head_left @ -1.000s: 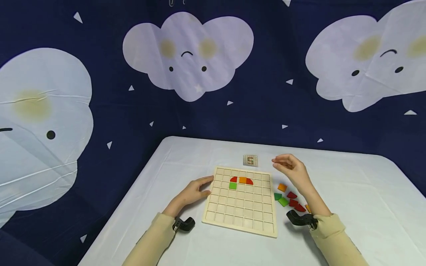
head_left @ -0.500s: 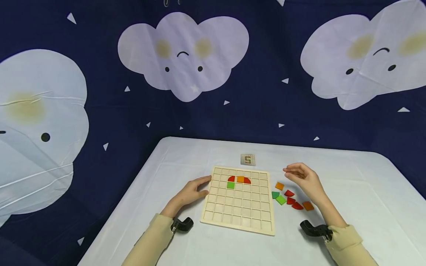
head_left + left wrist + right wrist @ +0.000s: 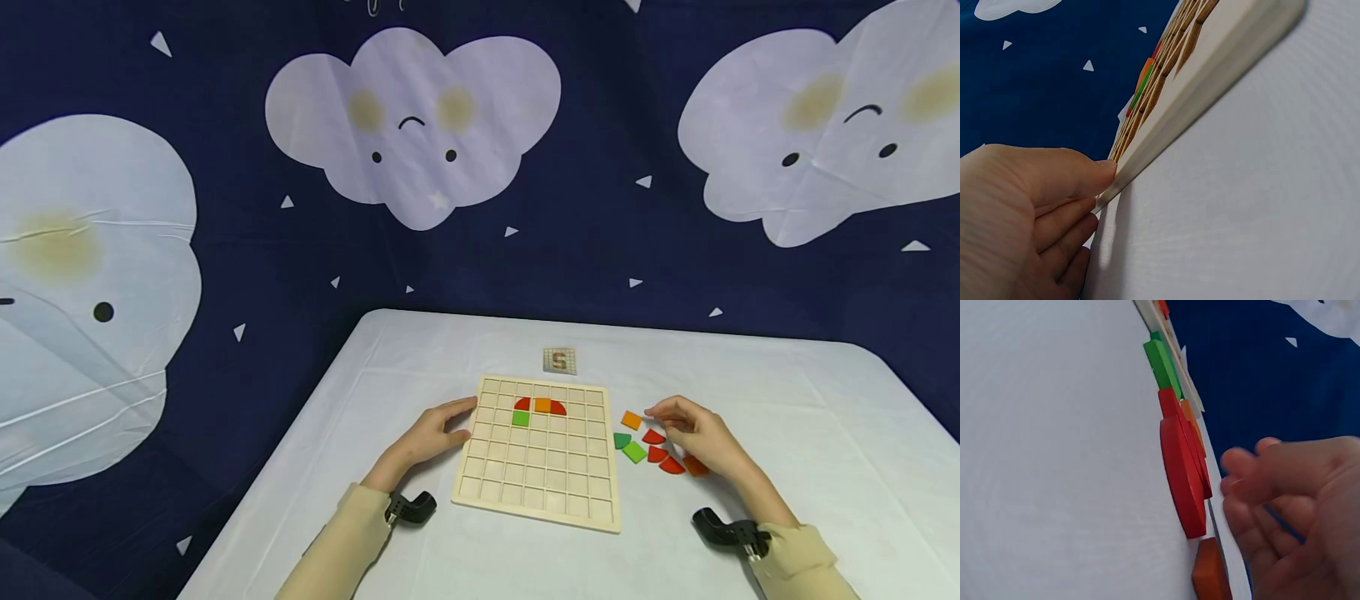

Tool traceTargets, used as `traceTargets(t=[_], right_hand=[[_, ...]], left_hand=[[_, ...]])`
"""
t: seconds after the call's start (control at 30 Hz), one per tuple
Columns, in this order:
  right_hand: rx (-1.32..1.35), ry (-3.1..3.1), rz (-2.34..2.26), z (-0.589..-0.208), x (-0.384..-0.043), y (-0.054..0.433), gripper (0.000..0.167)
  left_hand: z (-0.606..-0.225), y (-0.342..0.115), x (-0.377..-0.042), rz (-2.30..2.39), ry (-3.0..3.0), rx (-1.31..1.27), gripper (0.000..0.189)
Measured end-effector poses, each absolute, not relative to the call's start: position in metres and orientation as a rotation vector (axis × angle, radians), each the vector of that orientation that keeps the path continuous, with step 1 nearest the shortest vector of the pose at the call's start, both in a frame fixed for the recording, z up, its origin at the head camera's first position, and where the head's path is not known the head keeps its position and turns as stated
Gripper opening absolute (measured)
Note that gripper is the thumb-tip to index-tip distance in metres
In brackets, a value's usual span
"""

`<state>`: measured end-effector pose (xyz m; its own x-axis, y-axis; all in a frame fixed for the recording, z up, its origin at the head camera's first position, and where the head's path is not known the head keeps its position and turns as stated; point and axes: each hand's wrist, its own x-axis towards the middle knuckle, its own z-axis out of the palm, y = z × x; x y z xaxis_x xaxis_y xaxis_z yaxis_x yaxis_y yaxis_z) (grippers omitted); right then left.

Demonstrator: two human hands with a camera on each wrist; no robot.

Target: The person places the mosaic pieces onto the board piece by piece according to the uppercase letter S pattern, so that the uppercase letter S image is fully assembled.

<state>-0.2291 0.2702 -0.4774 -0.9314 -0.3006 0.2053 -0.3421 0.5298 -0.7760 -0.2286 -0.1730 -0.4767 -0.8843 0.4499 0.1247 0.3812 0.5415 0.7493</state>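
We list one pale gridded board [image 3: 536, 475], flat on the white tabletop [image 3: 810, 400]; seated in it, an orange square [image 3: 542, 405] between two red quarter-rounds [image 3: 558, 408], and a green square [image 3: 521, 418] just below the left one. Beyond its far edge: one small patterned card [image 3: 559, 361]. Right of the board: at least seven loose pieces [image 3: 672, 467], red, green and orange, bunched close. Left grip [image 3: 426, 434]: thumb and fingers apart, touching the board's left edge. Right grip [image 3: 701, 437]: above the loose pieces, fingers loosely bent; we see nothing held. Hazards, in our judgement: a pinch at the crowded reds could catch two or knock a neighbour away; the wrist could brush the rearmost orange piece [image 3: 695, 466]; a left-side push could skew the board.
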Motion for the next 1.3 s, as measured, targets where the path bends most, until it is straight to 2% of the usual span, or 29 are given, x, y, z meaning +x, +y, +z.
traceTargets(t=[0.4, 0.9, 1.07, 1.3], right_hand=[[0.658, -2.773, 1.338, -0.481, -0.229, 0.271, 0.038], [0.722, -2.799, 0.998, -0.480, -0.228, 0.268, 0.034], [0.648, -2.778, 1.051, -0.478, -0.229, 0.267, 0.027], [0.482, -2.668, 1.046, -0.459, -0.227, 0.266, 0.026]], left_hand=[[-0.477, -0.172, -0.231, 1.286, 2.681, 0.745, 0.056], [-0.476, -0.172, -0.231, 1.273, 2.686, 0.754, 0.056], [-0.475, -0.172, -0.230, 1.267, 2.691, 0.741, 0.056], [-0.476, -0.174, -0.229, 1.260, 2.697, 0.738, 0.055]])
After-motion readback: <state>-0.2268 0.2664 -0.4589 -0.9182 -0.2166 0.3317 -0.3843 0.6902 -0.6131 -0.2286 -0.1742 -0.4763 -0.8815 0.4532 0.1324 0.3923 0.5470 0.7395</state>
